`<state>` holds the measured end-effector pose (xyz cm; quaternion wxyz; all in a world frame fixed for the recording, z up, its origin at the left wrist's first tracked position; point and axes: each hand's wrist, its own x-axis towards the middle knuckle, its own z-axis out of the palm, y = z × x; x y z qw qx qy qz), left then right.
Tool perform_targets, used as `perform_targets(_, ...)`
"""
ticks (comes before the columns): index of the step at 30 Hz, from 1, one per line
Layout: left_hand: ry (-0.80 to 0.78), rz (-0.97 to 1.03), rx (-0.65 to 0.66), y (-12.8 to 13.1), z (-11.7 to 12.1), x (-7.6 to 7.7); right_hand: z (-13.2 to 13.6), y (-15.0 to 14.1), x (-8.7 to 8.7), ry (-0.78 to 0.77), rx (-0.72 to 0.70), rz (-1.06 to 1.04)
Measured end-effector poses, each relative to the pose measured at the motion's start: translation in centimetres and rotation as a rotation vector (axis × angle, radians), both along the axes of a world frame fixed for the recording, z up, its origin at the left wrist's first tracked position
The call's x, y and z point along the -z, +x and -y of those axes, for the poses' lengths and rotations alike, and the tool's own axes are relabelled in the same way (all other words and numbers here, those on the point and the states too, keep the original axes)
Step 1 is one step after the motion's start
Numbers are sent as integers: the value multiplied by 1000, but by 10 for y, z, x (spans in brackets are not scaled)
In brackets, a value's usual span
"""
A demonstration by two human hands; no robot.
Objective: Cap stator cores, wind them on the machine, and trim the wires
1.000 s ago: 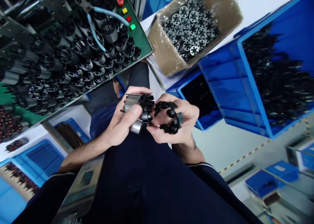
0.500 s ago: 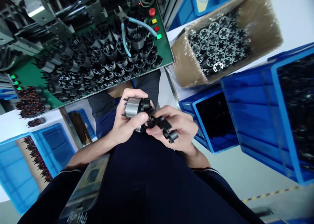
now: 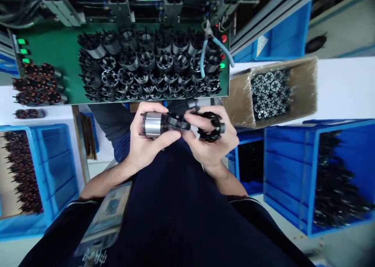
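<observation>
My left fingers (image 3: 155,106) wrap steel core (image 3: 152,125); my right fingers (image 3: 202,121) pinch black part (image 3: 184,125) at its right end, black ring (image 3: 216,131) held alongside.

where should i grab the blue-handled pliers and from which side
Probably by both blue handles, from above on the near side: they splay open that way, while the metal head of the pliers points toward the machine, with slotted metal cores crowded below.
</observation>
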<state>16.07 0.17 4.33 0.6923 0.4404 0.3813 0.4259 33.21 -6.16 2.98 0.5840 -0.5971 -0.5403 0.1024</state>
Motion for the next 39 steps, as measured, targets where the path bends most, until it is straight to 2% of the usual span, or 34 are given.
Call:
perform_targets(2,-88,103,30,-15,-3,4,-7,-6,-10,-25,-36,27)
perform_targets(5,-211,304,48,-36,-4,14,-15,-17,-32,-158,-196,38)
perform_targets(7,-197,349,55,-47,-4,23,-23,-27,-43,-243,-306,67)
perform_targets(9,-85,387,55,-56,-4,33,-34,-39,-48,-217,-376,102)
perform_targets(12,45,451,59,-63,-5,42,-50,-56,-46,-122,-402,125)
perform_targets(16,-26,444,11,-61,-5,35,-62,-63,-40,-75,-388,132)
perform_targets(20,-12,369,16,-52,-10,29,-67,-51,-37,-58,-371,168)
perform_targets(24,-21,328,91,-41,-17,30,-66,-31,-36,-72,-293,216)
perform_targets(29,-62,263,183,-30,-22,24,-58,-9,-41,-60,-326,175)
perform_targets(31,-85,222,198,-26,-21,19,-56,-8,-38,-41,-296,182)
perform_targets(35,-70,142,149,-21,-15,18,-55,-17,-23,-2,-182,132)
perform_targets(39,-22,189,109,-15,-13,23,-54,-16,-17,-17,-273,20)
